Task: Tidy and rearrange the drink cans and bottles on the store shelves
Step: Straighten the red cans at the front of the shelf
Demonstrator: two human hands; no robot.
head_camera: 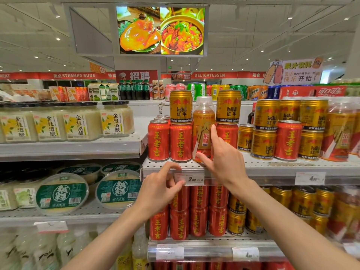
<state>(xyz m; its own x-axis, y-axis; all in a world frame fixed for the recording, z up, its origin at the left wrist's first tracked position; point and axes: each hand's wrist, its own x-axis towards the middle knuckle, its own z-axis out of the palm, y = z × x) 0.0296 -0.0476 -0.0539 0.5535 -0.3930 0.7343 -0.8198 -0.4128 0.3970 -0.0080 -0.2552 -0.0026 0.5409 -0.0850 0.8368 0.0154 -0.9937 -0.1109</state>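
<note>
An orange drink bottle (202, 129) with a clear cap stands on the middle shelf (272, 166) in a row of red cans (180, 142). Gold Red Bull cans (180, 106) are stacked on the red cans on both sides of it. My right hand (222, 160) touches the bottle, with the straight index finger up its right side and the thumb across its base. My left hand (161, 186) is at the shelf's front edge. Its index finger curls over the lip and its thumb presses the price tag (194, 179), pinching it.
More gold cans (266, 141), one red can (288, 140) and wrapped bottles (341, 133) fill the shelf to the right. Jars (115, 117) line the left shelf, with tubs (62, 193) below. Red and gold cans (198, 209) fill the shelf underneath.
</note>
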